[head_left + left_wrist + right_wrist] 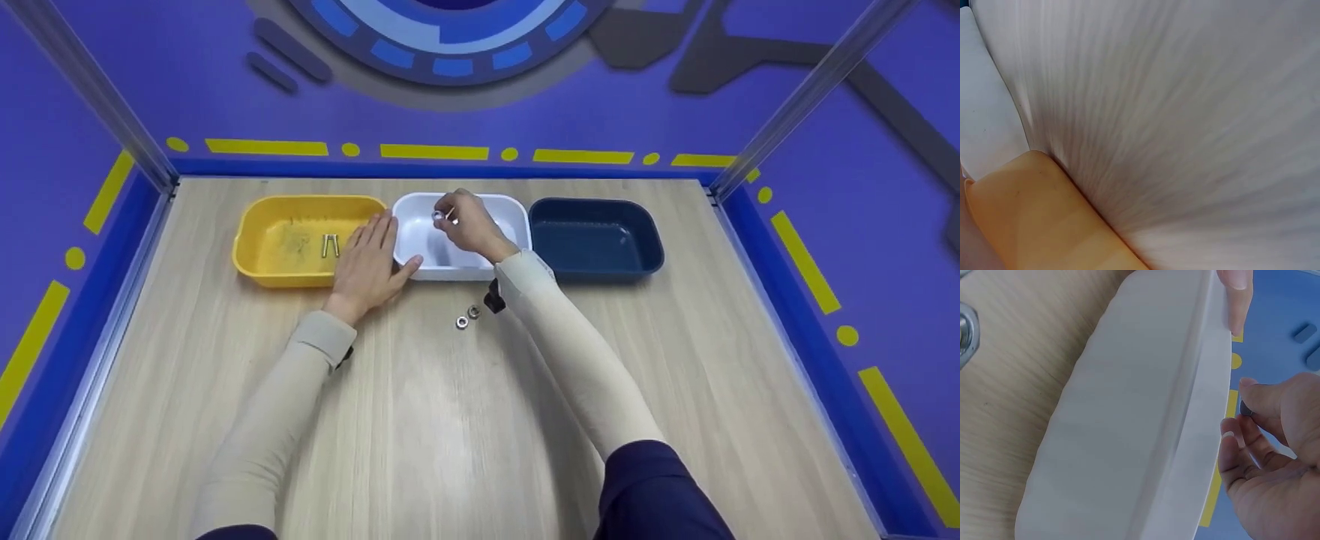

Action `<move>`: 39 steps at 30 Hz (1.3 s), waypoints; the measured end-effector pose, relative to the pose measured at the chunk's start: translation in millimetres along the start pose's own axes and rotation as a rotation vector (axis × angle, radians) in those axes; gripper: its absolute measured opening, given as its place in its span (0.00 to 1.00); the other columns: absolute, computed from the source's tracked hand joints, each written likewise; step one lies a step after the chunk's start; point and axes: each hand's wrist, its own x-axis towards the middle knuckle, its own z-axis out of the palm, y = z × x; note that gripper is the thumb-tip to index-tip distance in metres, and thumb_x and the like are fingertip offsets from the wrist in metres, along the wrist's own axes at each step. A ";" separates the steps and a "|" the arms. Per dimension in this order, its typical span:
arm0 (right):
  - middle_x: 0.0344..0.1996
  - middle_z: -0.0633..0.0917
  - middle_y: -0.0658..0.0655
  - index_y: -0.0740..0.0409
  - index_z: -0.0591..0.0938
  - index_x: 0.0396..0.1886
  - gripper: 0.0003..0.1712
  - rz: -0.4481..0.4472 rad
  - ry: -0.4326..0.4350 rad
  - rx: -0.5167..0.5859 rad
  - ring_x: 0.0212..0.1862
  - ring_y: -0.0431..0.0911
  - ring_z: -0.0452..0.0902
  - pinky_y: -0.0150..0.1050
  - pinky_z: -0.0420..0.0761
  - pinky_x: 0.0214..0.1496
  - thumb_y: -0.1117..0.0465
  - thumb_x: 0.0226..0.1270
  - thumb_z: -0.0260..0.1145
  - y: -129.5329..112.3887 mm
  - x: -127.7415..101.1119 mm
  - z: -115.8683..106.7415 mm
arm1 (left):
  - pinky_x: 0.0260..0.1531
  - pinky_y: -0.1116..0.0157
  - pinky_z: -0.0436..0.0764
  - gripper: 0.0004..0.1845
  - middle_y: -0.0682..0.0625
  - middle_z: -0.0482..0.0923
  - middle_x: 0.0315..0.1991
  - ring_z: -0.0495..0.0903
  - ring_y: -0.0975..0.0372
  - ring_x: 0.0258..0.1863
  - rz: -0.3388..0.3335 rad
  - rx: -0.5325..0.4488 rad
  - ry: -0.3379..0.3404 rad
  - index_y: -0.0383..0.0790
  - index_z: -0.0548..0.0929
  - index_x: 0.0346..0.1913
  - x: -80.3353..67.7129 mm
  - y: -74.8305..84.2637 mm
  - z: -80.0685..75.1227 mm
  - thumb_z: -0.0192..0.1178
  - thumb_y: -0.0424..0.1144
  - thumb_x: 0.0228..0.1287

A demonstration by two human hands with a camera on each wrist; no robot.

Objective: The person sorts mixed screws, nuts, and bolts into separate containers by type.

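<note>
Over the white bin (517, 214), my right hand (471, 223) pinches a small metal nut (439, 215) between thumb and fingers. In the right wrist view the nut (1246, 408) shows only as a dark edge between the fingertips, beyond the white bin's side wall (1112, 416). My left hand (367, 262) lies with straight fingers across the adjoining rims of the yellow bin (259, 266) and the white bin, its thumb at the white front rim. Nearer me on the table are two more nuts (462, 322).
Two short metal rods (330, 245) lie inside the yellow bin. A dark blue bin (651, 259) stands to the right of the white one, all in a row on the wooden table (420, 450). Blue-purple panels (450, 127) enclose the back and sides.
</note>
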 end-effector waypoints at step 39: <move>0.53 0.85 0.67 0.70 0.86 0.57 0.15 -0.087 0.014 0.027 0.52 0.57 0.85 0.53 0.87 0.61 0.64 0.78 0.68 6.5 -40.9 -16.4 | 0.87 0.47 0.49 0.52 0.37 0.48 0.87 0.48 0.45 0.87 0.005 0.003 0.006 0.30 0.52 0.85 0.0 -0.3 0.9 0.39 0.72 0.79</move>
